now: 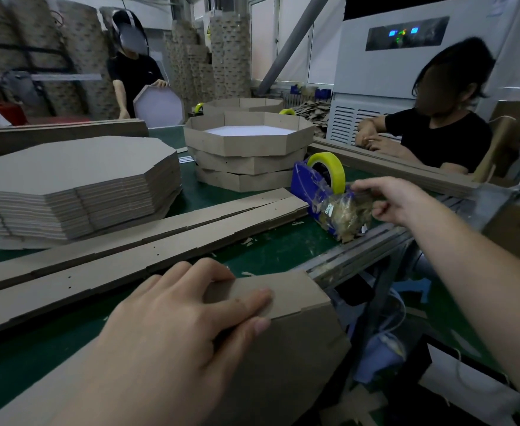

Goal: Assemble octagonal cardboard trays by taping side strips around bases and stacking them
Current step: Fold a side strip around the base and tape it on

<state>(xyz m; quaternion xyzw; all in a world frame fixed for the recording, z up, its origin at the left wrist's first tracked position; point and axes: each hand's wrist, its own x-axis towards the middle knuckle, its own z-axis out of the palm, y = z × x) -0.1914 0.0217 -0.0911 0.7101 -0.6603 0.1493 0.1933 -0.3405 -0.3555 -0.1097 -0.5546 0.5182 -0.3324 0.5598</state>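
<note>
Left hand (184, 305): lower centre of frame, palm down, fingers spread flat and pressing a tray (298, 327) under assembly; thumb against its folded side panel. The tray sits at the near edge of the green surface (268, 250), its corner overhanging at lower right.

Right hand (387, 201): right of centre, fingers pinched on the tape end at the front of the dispenser (317, 192).

Dispenser: blue body, yellow tape roll (329, 170) on top, front caked with tape and cardboard scraps; stands at the right edge of the surface.

Side strips (123, 259): long notched cardboard lengths, lying flat in 2 rows, diagonal from lower left to the dispenser, between the left hand and the stacks.

Flat bases (77, 186): tall pile of octagonal sheets, left of frame.

Finished trays (249, 149): stack of 3, centre of frame, just left of the dispenser; top one shows a white floor. Another tray (243, 104) lies behind, with 2 more yellow rolls near it.

Person (135, 66), upper left: standing, holding an octagonal tray upright.

Person (437, 130), upper right: seated in a black shirt, hands at a strip.
</note>
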